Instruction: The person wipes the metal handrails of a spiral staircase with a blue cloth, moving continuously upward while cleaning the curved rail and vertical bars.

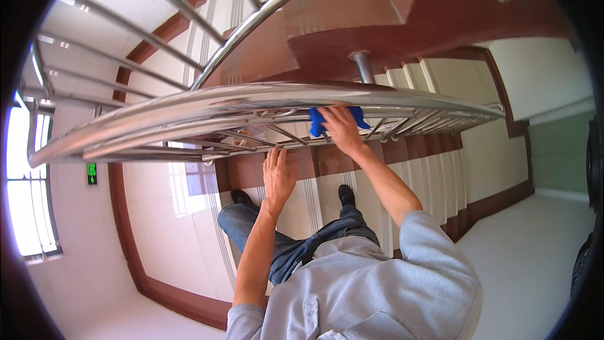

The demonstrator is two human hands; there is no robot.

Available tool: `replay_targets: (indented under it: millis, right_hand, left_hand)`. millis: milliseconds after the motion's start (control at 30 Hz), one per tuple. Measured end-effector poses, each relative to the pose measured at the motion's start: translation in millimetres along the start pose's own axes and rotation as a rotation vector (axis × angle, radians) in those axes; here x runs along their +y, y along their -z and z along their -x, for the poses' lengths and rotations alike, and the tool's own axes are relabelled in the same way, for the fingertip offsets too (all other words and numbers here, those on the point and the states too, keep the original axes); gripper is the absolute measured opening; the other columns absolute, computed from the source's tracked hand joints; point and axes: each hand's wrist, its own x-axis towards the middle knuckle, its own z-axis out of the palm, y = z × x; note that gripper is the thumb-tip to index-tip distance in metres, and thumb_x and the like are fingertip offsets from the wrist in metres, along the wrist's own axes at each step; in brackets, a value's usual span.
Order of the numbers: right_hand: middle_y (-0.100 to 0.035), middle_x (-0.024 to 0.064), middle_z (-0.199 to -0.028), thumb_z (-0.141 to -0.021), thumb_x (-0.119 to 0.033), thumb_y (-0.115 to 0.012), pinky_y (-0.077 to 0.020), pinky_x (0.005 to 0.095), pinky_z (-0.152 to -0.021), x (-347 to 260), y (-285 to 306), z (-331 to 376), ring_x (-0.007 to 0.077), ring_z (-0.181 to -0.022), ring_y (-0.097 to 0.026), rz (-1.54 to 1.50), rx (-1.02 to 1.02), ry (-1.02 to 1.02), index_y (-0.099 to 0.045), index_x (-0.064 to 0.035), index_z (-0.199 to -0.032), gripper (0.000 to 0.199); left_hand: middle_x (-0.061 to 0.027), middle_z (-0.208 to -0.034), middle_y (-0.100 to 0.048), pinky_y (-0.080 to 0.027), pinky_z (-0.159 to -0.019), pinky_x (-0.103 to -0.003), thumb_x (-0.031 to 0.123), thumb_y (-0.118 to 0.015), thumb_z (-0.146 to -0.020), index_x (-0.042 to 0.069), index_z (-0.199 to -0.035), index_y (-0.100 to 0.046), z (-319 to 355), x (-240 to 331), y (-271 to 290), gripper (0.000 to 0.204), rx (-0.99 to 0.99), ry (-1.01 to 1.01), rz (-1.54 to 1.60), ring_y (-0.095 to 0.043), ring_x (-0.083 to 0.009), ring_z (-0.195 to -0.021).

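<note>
My right hand (343,129) presses a blue cloth (318,121) against a thin lower bar of the shiny steel stair railing (189,110), just under the thick top handrail. The cloth bunches under my fingers and shows on both sides of the hand. My left hand (277,176) is lower and to the left, fingers together and stretched flat, palm away from me, near the lower bars; I cannot tell whether it touches one. Both forearms are bare and reach up from my grey shirt.
Stairs with pale treads and dark red-brown edging (327,160) run below and above the railing. My jeans and black shoes (346,194) stand on a step. A bright window (28,195) is at the left, a landing floor (535,258) at the right.
</note>
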Motion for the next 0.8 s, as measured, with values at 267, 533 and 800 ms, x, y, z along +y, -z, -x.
replay_targets:
  millis: [267, 533, 800]
  right_hand:
    - [-0.064, 0.0191, -0.154, -0.101, -0.005, -0.072, -0.0449, 0.0494, -0.122, 18, 13, 28, 0.0413, -0.145, -0.056, -0.021, 0.008, -0.125, -0.070, 0.0009, -0.142, 0.042]
    - [-0.064, 0.0168, -0.145, -0.094, -0.008, -0.077, -0.0471, 0.0519, -0.115, -70, -21, 82, 0.0428, -0.135, -0.058, -0.196, -0.150, -0.142, -0.073, -0.0044, -0.140, 0.046]
    - [-0.065, 0.0177, -0.140, -0.102, -0.014, -0.073, -0.0477, 0.0497, -0.111, -112, -58, 76, 0.0401, -0.128, -0.059, -0.246, -0.150, -0.175, -0.073, -0.0024, -0.142, 0.042]
  left_hand:
    - [-0.0244, -0.149, -0.061, -0.046, -0.114, -0.056, 0.005, -0.080, -0.084, -0.002, -0.137, -0.067, 17, 7, -4, 0.055, 0.130, -0.024, 0.102, -0.055, -0.0459, -0.141]
    - [-0.0212, -0.142, -0.065, -0.049, -0.111, -0.053, 0.006, -0.081, -0.086, 0.002, -0.135, -0.070, 23, 17, 5, 0.050, 0.291, 0.043, 0.203, -0.061, -0.0459, -0.131]
    - [-0.0213, -0.136, -0.068, -0.049, -0.107, -0.052, 0.014, -0.085, -0.091, 0.002, -0.133, -0.071, 45, 15, 15, 0.046, 0.374, 0.169, 0.310, -0.063, -0.0443, -0.125]
